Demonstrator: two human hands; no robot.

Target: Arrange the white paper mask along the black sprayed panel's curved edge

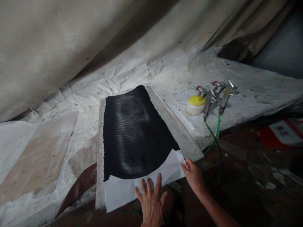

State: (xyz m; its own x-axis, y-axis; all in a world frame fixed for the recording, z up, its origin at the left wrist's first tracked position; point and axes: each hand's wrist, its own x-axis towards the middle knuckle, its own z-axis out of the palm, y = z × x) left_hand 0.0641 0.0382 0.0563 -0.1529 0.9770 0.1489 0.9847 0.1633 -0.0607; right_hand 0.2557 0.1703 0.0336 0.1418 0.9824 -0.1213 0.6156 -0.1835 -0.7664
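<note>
A black textured sheet point(134, 132) with jagged side edges lies on a pale grey board point(175, 126). White paper point(120, 192) with a curved upper edge covers the near end of the black sheet. My left hand point(151, 200) rests on the middle of this paper, fingers spread and flat. At the paper's right end, my right hand point(194, 176) pinches its edge between thumb and fingers. The near edge of the paper reaches past the board's front.
Two spray guns point(215, 96) with green hoses point(214, 138) stand at the right, one beside a yellow-and-white cup point(195, 105). A pale cloth point(59, 37) hangs behind. A brown flat sheet point(44, 151) lies left, and a red-and-white container point(281, 134) sits lower right.
</note>
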